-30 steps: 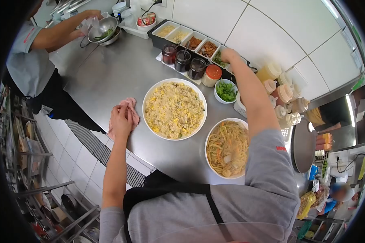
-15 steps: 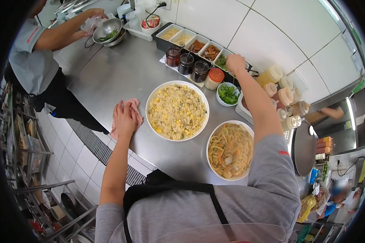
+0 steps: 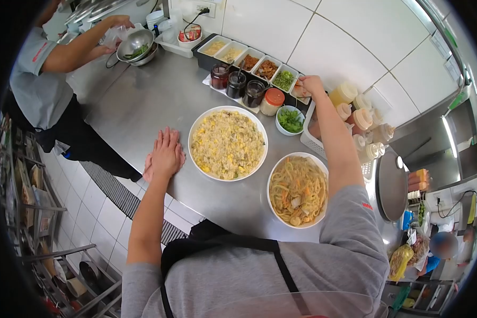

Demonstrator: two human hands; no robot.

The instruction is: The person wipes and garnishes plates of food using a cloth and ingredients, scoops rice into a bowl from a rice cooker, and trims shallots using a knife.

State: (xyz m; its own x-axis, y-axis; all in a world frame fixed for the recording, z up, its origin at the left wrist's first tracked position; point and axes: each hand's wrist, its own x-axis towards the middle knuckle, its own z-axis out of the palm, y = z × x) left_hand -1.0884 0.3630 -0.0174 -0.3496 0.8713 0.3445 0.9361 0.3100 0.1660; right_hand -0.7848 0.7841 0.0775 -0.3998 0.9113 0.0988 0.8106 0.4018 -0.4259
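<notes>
My right hand [image 3: 312, 85] reaches over the end compartment of the black topping rack [image 3: 203, 56], its fingers pinched together; what they hold, if anything, I cannot make out. Beside it lie chopped green onions [image 3: 284, 80] in a white container. At the counter's near edge, my left hand [image 3: 167, 153] lies flat with outstretched fingers on a pink cloth [image 3: 148, 170], mostly hidden beneath it. Between my arms stand a large white bowl of fried rice with egg [image 3: 228, 143] and a bowl of noodles [image 3: 298, 191] with carrot strips. A small bowl of green leaves [image 3: 290, 120] sits near my right forearm.
Several sauce jars [image 3: 236, 85] line the rack's front, one with a red lid [image 3: 274, 97]. Squeeze bottles [image 3: 361, 119] crowd the right side, near a round dark lid [image 3: 392, 183]. At the far left, a co-worker [image 3: 42, 85] handles a metal bowl [image 3: 135, 45].
My right hand has shifted slightly right, uncovering more of the green onions and the end compartment. My left hand has slid over the cloth, which shows less now. The view has turned a little.
</notes>
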